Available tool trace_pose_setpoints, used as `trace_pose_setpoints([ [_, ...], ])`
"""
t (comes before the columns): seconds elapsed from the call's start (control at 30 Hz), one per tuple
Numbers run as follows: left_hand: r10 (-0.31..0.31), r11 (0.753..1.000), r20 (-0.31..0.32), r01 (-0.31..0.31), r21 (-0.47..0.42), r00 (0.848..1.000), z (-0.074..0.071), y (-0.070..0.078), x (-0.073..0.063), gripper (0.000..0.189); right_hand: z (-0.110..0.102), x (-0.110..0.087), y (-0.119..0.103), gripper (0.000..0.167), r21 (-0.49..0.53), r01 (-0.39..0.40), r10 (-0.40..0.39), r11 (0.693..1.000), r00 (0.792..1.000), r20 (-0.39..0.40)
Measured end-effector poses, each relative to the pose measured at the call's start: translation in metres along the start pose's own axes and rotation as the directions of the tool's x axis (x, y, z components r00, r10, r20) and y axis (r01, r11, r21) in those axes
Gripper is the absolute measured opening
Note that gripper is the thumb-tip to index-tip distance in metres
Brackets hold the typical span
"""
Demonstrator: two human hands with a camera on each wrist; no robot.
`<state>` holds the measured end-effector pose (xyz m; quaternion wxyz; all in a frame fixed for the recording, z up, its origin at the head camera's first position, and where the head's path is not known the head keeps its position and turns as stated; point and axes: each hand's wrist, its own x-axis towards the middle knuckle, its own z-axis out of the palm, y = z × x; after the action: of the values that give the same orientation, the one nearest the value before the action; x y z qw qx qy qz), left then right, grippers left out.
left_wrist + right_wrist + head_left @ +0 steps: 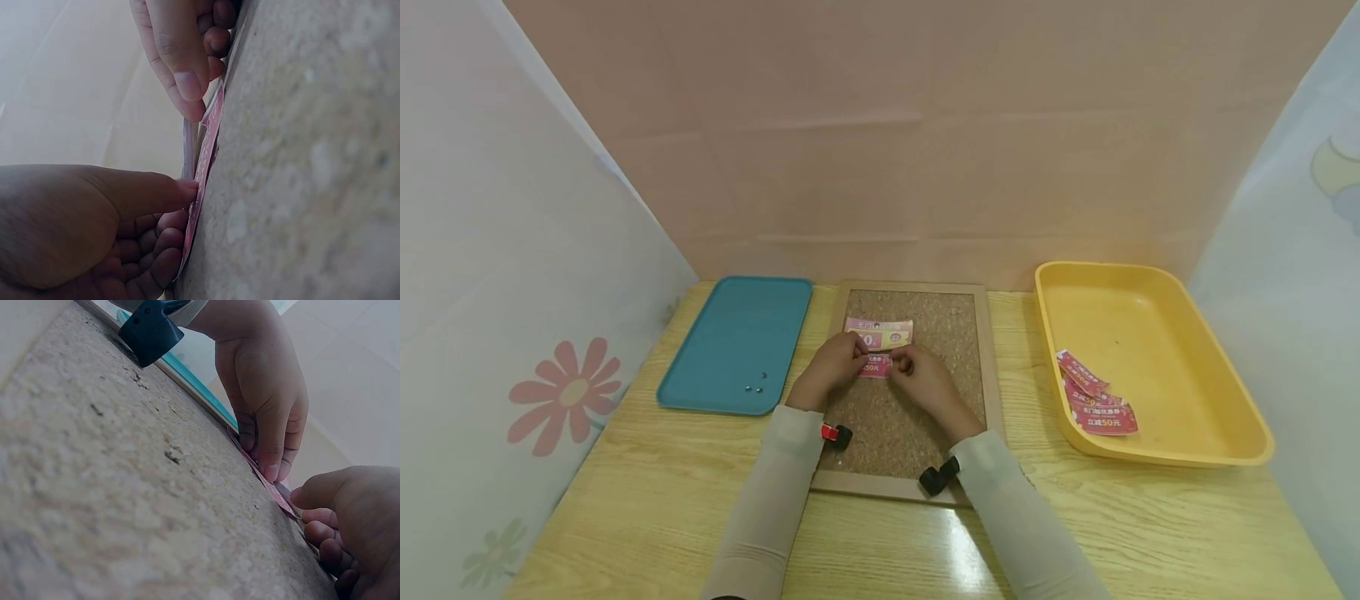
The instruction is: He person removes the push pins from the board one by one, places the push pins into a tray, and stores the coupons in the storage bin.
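Observation:
A pink-red paper coupon point(874, 367) lies low over the cork board point(917, 433), right below a larger pink and yellow coupon point(895, 336) on the board. My left hand point(831, 371) pinches the lower coupon near its left end with thumb and fingers. At the other end, my right hand point(925, 379) holds it between thumb and index finger, the other fingers curled in. From the left wrist, the coupon point(203, 169) shows edge-on close against the cork, between both hands. A dark dot, like a tack head, marks the upper coupon's top edge.
On the left lies a blue tray point(752, 325) with a few small shiny tacks point(759, 389). To the right stands a yellow bin point(1165, 375) with several red coupons point(1101, 417) along its left side. A wooden frame point(988, 367) edges the cork board.

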<state>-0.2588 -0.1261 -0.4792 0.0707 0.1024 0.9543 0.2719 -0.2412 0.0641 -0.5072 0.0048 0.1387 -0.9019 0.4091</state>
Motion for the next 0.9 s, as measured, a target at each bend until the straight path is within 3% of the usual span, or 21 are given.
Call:
trace_pose_setpoints([
  [0.9,-0.002,1.000,0.016,0.002,-0.001,1.000,-0.0005,-0.0009,-0.0002,0.013,0.0002,-0.0003,0.0006,0.021,0.005,-0.004,0.004,1.000,1.000,0.004],
])
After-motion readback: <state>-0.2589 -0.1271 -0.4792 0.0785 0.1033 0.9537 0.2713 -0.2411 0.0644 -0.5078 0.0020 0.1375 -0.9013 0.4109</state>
